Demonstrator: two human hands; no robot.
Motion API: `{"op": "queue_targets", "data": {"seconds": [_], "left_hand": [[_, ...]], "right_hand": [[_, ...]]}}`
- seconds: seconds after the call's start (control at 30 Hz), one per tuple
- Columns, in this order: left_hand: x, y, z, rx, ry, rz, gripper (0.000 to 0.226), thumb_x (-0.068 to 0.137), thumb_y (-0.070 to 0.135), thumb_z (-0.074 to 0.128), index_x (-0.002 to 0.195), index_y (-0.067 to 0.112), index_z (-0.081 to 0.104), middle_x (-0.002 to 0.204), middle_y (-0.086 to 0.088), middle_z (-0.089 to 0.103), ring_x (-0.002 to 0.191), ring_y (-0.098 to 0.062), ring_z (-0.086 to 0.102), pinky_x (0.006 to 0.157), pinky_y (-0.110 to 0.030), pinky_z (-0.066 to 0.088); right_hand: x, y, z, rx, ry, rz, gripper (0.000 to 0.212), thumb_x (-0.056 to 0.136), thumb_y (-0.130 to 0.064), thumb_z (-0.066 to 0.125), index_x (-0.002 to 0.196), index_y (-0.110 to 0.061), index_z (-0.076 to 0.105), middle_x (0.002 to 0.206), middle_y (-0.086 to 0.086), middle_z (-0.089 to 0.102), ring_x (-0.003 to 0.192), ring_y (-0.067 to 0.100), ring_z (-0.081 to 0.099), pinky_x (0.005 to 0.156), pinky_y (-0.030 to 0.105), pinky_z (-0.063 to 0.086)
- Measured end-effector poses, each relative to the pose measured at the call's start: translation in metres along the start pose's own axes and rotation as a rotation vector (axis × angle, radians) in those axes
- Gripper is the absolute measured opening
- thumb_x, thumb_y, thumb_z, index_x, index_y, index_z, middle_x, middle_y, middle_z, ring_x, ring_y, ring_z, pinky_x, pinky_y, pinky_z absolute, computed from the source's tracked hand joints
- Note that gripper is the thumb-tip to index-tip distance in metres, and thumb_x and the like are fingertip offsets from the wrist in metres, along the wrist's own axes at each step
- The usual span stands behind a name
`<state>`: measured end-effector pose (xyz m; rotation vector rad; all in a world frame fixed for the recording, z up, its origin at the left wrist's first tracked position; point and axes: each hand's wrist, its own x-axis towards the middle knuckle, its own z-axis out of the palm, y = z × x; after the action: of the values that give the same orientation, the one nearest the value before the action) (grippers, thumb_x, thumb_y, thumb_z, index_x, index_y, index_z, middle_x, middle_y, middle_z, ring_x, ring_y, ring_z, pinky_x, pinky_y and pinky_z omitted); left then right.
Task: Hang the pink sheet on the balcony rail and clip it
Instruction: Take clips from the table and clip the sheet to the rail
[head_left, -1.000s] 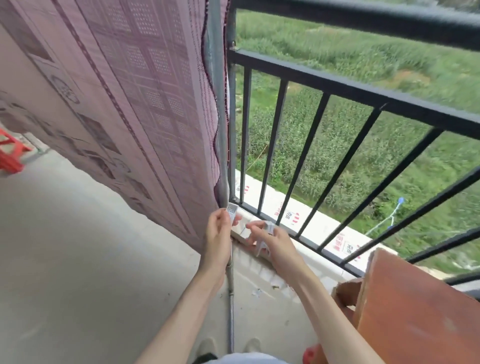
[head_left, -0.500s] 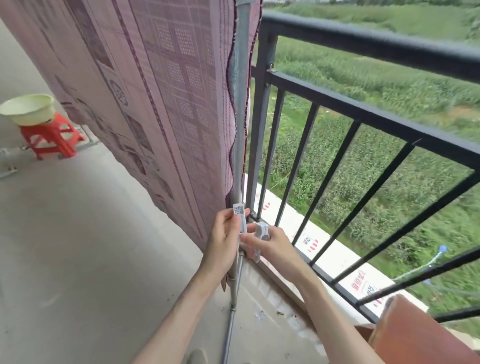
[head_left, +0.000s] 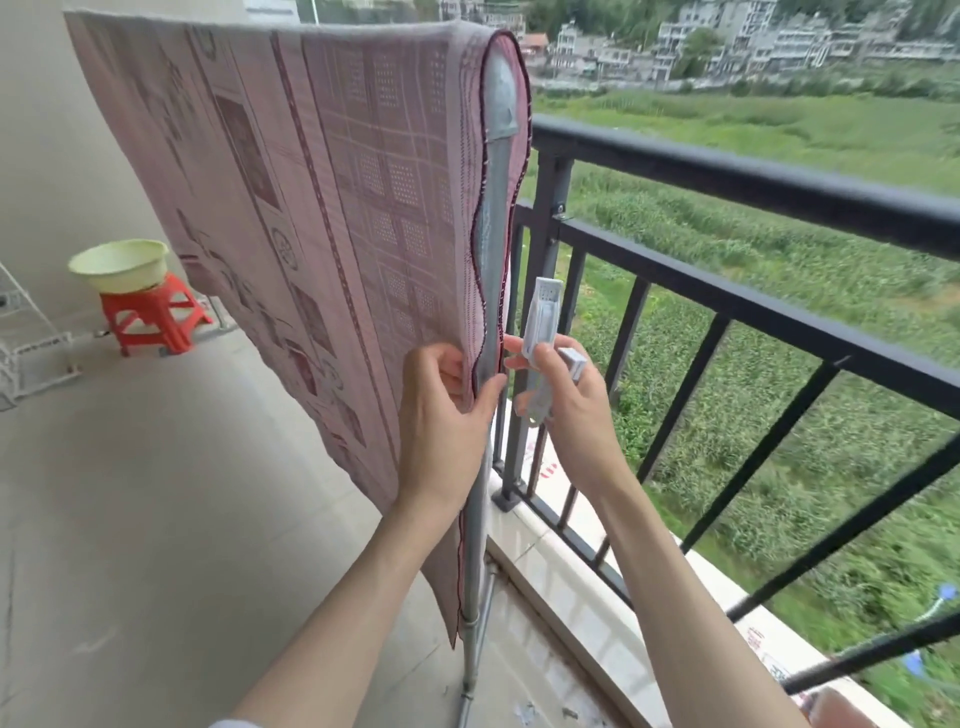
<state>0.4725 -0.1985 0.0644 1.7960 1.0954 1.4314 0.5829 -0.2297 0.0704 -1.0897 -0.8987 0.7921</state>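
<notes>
The pink patterned sheet (head_left: 322, 208) hangs draped over a grey metal drying rack (head_left: 496, 171) that stands just inside the black balcony rail (head_left: 737, 182). My left hand (head_left: 441, 410) pinches the sheet's dark-trimmed edge against the rack's upright pole at mid height. To the right of the pole my right hand (head_left: 566, 410) grips white plastic clips (head_left: 543, 322); one long clip points up and a second sticks out sideways over my fingers. The clips are close to the sheet's edge but not on it.
A pale green basin (head_left: 119, 262) sits on a red plastic stool (head_left: 156, 317) at the far left, beside a white wire rack (head_left: 21, 338). The balcony's tiled ledge (head_left: 571, 571) runs under the rail. A reddish-brown object (head_left: 852, 709) shows at the bottom right corner.
Both hands have risen from near the floor ledge to mid height on the pole. My view has lifted, so the sheet's top is now visible. My left hand moved onto the sheet's edge.
</notes>
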Motion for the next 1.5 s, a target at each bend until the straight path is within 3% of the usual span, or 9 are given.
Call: {"op": "queue_targets", "data": {"seconds": [0.13, 0.23, 0.43, 0.53, 0.63, 0.83, 0.97, 1.1, 1.5], "left_hand": [[0.003, -0.002, -0.003, -0.025, -0.020, -0.036, 0.026, 0.079, 0.014, 0.070, 0.091, 0.019, 0.048, 0.086, 0.001, 0.057, 0.076, -0.005, 0.056, 0.065, -0.004, 0.039], [0.003, -0.002, -0.008, -0.032, -0.019, -0.028, 0.020, 0.081, 0.010, 0.068, 0.088, 0.019, 0.052, 0.080, 0.009, 0.059, 0.074, 0.005, 0.057, 0.066, -0.002, 0.039], [-0.002, 0.002, -0.005, 0.004, 0.032, -0.013, 0.011, 0.081, 0.008, 0.067, 0.081, 0.017, 0.061, 0.074, 0.007, 0.062, 0.070, 0.007, 0.056, 0.065, -0.001, 0.038], [-0.003, 0.005, -0.003, 0.007, 0.034, -0.013, 0.014, 0.079, 0.009, 0.069, 0.078, 0.020, 0.061, 0.072, 0.013, 0.061, 0.069, 0.008, 0.057, 0.064, -0.001, 0.038], [-0.006, 0.009, 0.000, -0.019, 0.007, -0.027, 0.016, 0.080, 0.009, 0.068, 0.078, 0.023, 0.059, 0.073, 0.014, 0.061, 0.070, 0.006, 0.058, 0.064, -0.002, 0.039], [-0.011, 0.009, 0.006, -0.033, 0.001, -0.019, 0.015, 0.083, 0.007, 0.064, 0.083, 0.022, 0.062, 0.081, 0.004, 0.063, 0.076, -0.005, 0.060, 0.068, -0.005, 0.042], [-0.015, 0.005, 0.008, -0.024, 0.034, 0.032, 0.012, 0.084, 0.007, 0.063, 0.092, 0.015, 0.066, 0.086, 0.002, 0.062, 0.080, -0.006, 0.058, 0.071, -0.009, 0.045], [-0.019, 0.004, 0.014, 0.016, 0.068, 0.049, 0.018, 0.082, 0.007, 0.065, 0.098, 0.015, 0.066, 0.088, 0.010, 0.057, 0.084, -0.003, 0.055, 0.076, -0.010, 0.044], [-0.021, 0.007, 0.026, 0.164, 0.117, 0.041, 0.029, 0.077, 0.008, 0.071, 0.099, 0.004, 0.053, 0.092, 0.002, 0.044, 0.077, 0.000, 0.037, 0.071, 0.004, 0.030]], "right_hand": [[0.000, -0.006, 0.006, -0.137, -0.011, -0.016, 0.013, 0.095, -0.025, 0.048, 0.093, -0.012, 0.050, 0.076, -0.018, 0.069, 0.052, 0.019, 0.049, 0.058, 0.038, 0.036], [-0.004, -0.010, 0.007, -0.177, 0.003, -0.033, 0.031, 0.095, -0.024, 0.046, 0.102, 0.005, 0.051, 0.075, -0.028, 0.065, 0.055, 0.021, 0.049, 0.063, 0.043, 0.037], [-0.010, -0.011, 0.005, -0.177, 0.031, -0.037, 0.027, 0.095, -0.024, 0.047, 0.098, 0.002, 0.051, 0.070, -0.018, 0.068, 0.058, 0.019, 0.053, 0.063, 0.041, 0.037], [-0.011, -0.013, 0.003, -0.232, 0.033, -0.066, 0.035, 0.095, -0.024, 0.046, 0.098, 0.010, 0.055, 0.068, -0.026, 0.065, 0.066, 0.028, 0.057, 0.061, 0.033, 0.042], [-0.012, -0.012, 0.001, -0.231, 0.035, -0.074, 0.034, 0.095, -0.019, 0.047, 0.102, 0.013, 0.055, 0.068, -0.026, 0.065, 0.058, 0.009, 0.058, 0.053, 0.014, 0.041], [-0.015, -0.008, -0.001, -0.112, 0.042, -0.093, 0.032, 0.095, -0.015, 0.045, 0.104, 0.015, 0.052, 0.065, -0.016, 0.068, 0.079, 0.041, 0.055, 0.058, 0.012, 0.045], [-0.016, -0.008, -0.001, -0.099, 0.010, -0.103, 0.035, 0.096, -0.014, 0.043, 0.099, 0.020, 0.051, 0.074, -0.025, 0.069, 0.082, 0.041, 0.053, 0.055, 0.009, 0.042], [-0.011, -0.007, -0.004, -0.128, 0.005, -0.078, 0.031, 0.096, -0.017, 0.044, 0.106, 0.012, 0.051, 0.080, -0.014, 0.072, 0.072, 0.029, 0.063, 0.060, 0.024, 0.049], [-0.004, -0.009, -0.011, -0.053, -0.077, -0.006, 0.021, 0.097, -0.022, 0.044, 0.093, -0.002, 0.049, 0.090, 0.004, 0.073, 0.090, 0.020, 0.070, 0.065, 0.025, 0.052]]}}
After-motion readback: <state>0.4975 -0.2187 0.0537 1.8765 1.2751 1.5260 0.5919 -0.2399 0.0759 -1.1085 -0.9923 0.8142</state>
